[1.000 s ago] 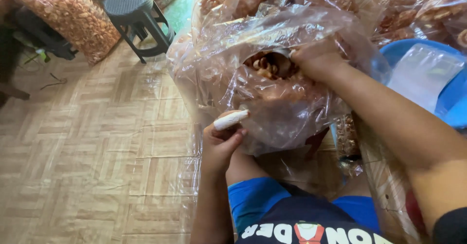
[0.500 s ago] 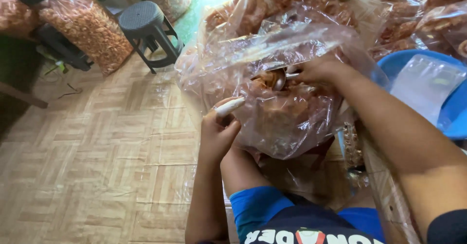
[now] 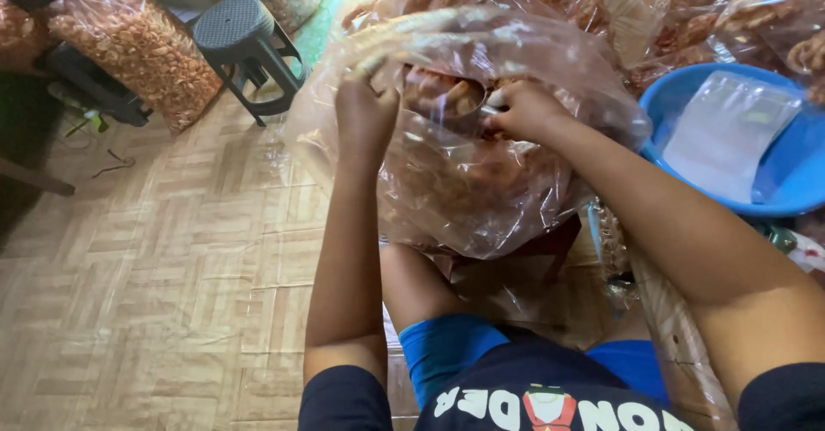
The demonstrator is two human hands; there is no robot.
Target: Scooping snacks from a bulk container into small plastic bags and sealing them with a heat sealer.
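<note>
A large clear plastic bag [image 3: 481, 190] full of brown fried snacks rests in front of my knees. My left hand [image 3: 365, 113] grips the bag's rim at the left of its opening. At the right of the opening my right hand [image 3: 524, 109] is closed on a metal scoop [image 3: 460, 104] loaded with snacks, held at the mouth of the bag. The scoop's bowl is partly hidden by the plastic.
A blue basin [image 3: 773, 186] with flat clear bags [image 3: 726, 130] lies at the right. More bags of snacks [image 3: 137, 48] stand at the back left and along the top. A dark plastic stool [image 3: 245, 40] stands on the parquet floor [image 3: 155, 276].
My left hand has risen from the bag's lower front to its rim. The right hand moved with the scoop at the opening. The view came closer.
</note>
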